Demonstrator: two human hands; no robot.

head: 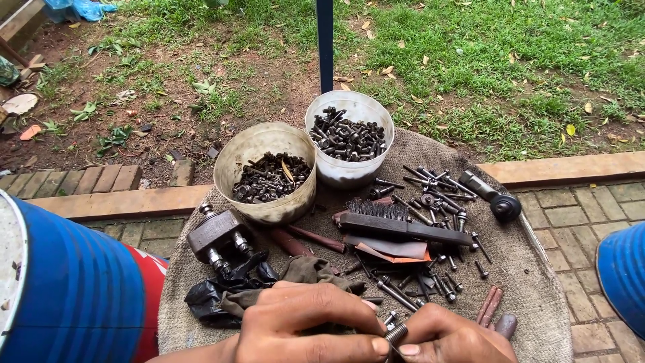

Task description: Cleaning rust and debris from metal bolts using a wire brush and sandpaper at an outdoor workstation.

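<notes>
Where the frame is cutting off at the near edge, both wrists are going out of sight, and the lower part of the spring [396,333] is hiding behind the fingers, so its full length is hard to make out. A blue drum [74,289] is running off the left edge, and another blue drum [625,275] is showing only as a curved sliver at the right. The small parts among the loose bolts [430,202] are blurring together, too fine to sort.

Everything is lying on a round top covered in coarse sacking [537,282], standing outdoors on brick paving, with bare soil, fallen leaves and grass stretching away at the far side and a blue post [325,33] rising there.

Going from the left, a grey metal block [216,235] with studs is sitting beside a crumpled dark rag [228,289]. Far of it a dull tub [265,171] is holding dark washers and nuts, and a white tub [349,138] just to its right is holding bolts. Near them a wire brush [403,225] is lying across the middle, and a black ratchet [494,196] is resting at the far right.

At the near edge the left hand [302,326] is curling closed, pinching the spring between thumb and fingertip. The right hand [453,339] is closing on the same spring from the right, so the spring is sitting upright between the two hands, touching both.
</notes>
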